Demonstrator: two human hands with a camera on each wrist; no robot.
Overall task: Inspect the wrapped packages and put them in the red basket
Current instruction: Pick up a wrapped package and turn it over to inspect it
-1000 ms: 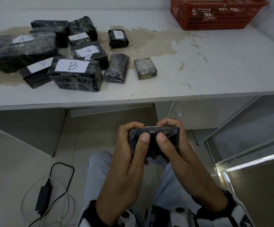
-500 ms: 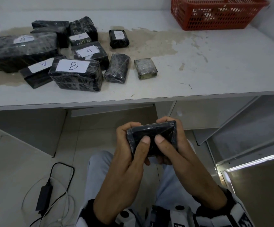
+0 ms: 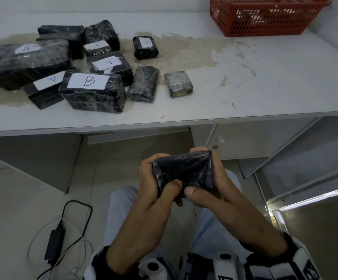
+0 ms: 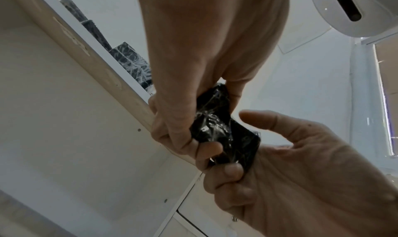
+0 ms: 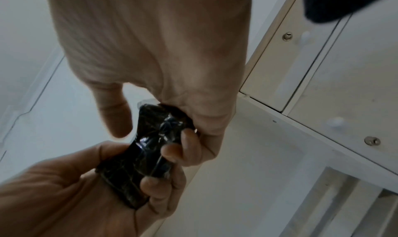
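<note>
A small black wrapped package (image 3: 184,172) is held in front of my lap, below the table's edge, with a folded end face turned up toward me. My left hand (image 3: 154,184) grips its left side and my right hand (image 3: 210,190) grips its right side, both thumbs on the lower edge. In the left wrist view my left hand (image 4: 183,124) curls round the package (image 4: 221,131). The right wrist view shows my right hand's fingers (image 5: 189,143) pinching the package (image 5: 150,148). The red basket (image 3: 265,19) stands at the table's far right corner.
Several black wrapped packages (image 3: 91,91), some with white A or B labels, lie on the left half of the white table (image 3: 244,116), plus one pale wrapped block (image 3: 179,83). A charger and cables (image 3: 55,243) lie on the floor at the left. An open cabinet door is at the right.
The package has been tilted in both hands so that a broader folded face shows. My thumbs have slid from its middle down to its lower edge.
</note>
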